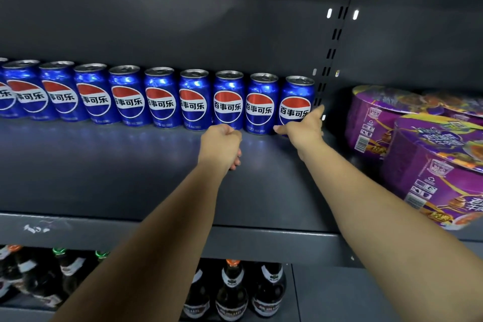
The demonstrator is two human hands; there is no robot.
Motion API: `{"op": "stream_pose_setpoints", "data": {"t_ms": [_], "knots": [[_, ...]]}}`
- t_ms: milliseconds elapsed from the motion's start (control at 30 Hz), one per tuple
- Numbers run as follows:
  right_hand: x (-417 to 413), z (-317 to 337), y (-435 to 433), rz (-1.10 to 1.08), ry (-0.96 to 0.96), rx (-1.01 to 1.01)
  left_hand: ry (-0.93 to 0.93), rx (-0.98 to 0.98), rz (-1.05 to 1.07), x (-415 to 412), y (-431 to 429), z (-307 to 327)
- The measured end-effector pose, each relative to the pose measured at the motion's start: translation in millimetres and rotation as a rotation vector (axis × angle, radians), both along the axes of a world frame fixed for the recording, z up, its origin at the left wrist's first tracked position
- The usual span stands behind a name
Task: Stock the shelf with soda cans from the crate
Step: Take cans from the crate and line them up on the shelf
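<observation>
Several blue soda cans [193, 99] stand in one row along the back of the dark grey shelf [104, 165]. My right hand [303, 129] reaches to the rightmost can [296, 98]. Its thumb lies at the can's lower left and its fingers on the right side, so it grips the can low down. The can stands upright in line with the row. My left hand [220, 144] hovers over the shelf in front of the third can from the right [228, 99], with fingers curled under and nothing in it. No crate is in view.
Purple noodle bowls [418, 154] are stacked on the shelf's right part, past a slotted upright [330, 55]. Dark glass bottles [232, 287] fill the shelf below. Bare shelf surface lies in front of the can row.
</observation>
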State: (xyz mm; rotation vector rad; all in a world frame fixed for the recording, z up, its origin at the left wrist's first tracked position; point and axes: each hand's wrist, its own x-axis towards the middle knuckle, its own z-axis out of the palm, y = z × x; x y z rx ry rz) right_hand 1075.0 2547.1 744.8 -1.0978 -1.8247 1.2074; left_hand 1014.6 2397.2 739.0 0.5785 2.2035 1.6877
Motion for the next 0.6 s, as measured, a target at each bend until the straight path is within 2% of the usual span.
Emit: {"op": "stream_pose_setpoints", "data": {"t_ms": [200,400,600], "knots": [[-1.7,0.7,-4.1,-0.114,-0.008,0.116,-0.003,0.020,0.016,-1.5,2.1,-1.8],[0.8,-0.7,-4.0,-0.115,0.058,0.135,-0.002,0.011,0.025,-2.2,2.7,-2.1],[0.3,0.9,-4.4,-0.078,0.045,0.130,-0.002,-0.007,0.030,-2.7,3.7,-2.9]]}}
